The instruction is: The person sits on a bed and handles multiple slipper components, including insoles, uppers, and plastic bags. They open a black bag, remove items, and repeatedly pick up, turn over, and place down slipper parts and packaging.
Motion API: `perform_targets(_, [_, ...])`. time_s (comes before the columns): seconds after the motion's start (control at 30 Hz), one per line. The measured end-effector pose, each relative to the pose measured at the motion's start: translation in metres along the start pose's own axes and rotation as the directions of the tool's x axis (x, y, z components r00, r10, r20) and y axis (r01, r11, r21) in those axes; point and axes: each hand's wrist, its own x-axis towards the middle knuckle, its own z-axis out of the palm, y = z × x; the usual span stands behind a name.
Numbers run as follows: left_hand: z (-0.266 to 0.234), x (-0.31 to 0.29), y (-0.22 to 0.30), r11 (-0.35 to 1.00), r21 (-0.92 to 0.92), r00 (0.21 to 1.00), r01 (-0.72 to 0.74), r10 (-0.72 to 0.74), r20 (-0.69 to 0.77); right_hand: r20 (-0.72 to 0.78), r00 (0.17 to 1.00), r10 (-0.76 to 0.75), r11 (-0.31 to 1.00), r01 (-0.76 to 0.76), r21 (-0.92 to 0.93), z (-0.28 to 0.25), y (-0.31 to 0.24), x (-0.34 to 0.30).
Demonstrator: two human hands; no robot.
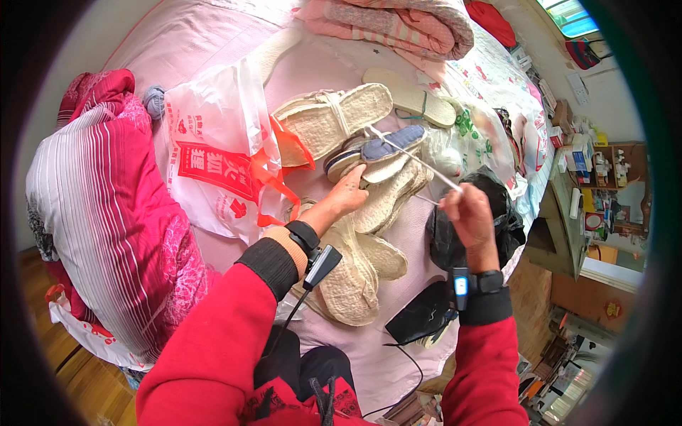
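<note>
- The left hand [348, 193] lies flat, fingers spread, on a blue-topped cloth shoe sole [376, 153] on the pink bed [213, 42], seemingly pinning it so that it stays put against the pull of the cord.
- The right hand [469, 216] is raised just right of the sole, fingertips pinched on a taut white cord [408, 156]; held high, it keeps the strand tight.
- The cord runs in a straight line from the pinching fingers up and to the left, across the blue sole, toward a pale sole bound with white cord [334, 117]; where its far end is fastened cannot be made out.
- The blue-topped sole lies with its long axis slanting from lower left to upper right, one rounded end toward the folded pink quilt [405, 25].
- A fan of plain woven soles [369, 234] lies under and below the left hand, overlapping and pointing roughly the same way, probably stacked within easy reach.
- A white and red plastic bag [213, 156] sits open to the left of the soles, and a black bag [497, 213] is just behind the right hand.
- A striped red pillow [106, 213] lies along the bed's left edge.
</note>
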Motion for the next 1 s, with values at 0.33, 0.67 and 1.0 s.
perform_targets(0.33, [0.002,0.007,-0.006,0.983,0.136,0.99,-0.125,0.114,0.085,-0.065,0.939,0.338,0.931,-0.344,-0.121,0.01,-0.007,-0.027])
perform_targets(0.67, [0.007,0.003,-0.01,0.959,0.252,0.99,-0.128,0.109,0.085,0.093,0.995,-0.026,0.996,0.033,-0.078,0.044,-0.031,-0.076])
perform_targets(1.0, [-0.01,-0.019,0.004,0.971,-0.237,0.992,0.018,0.012,0.124,0.04,0.919,-0.392,0.918,0.393,-0.053,0.05,-0.111,-0.111])
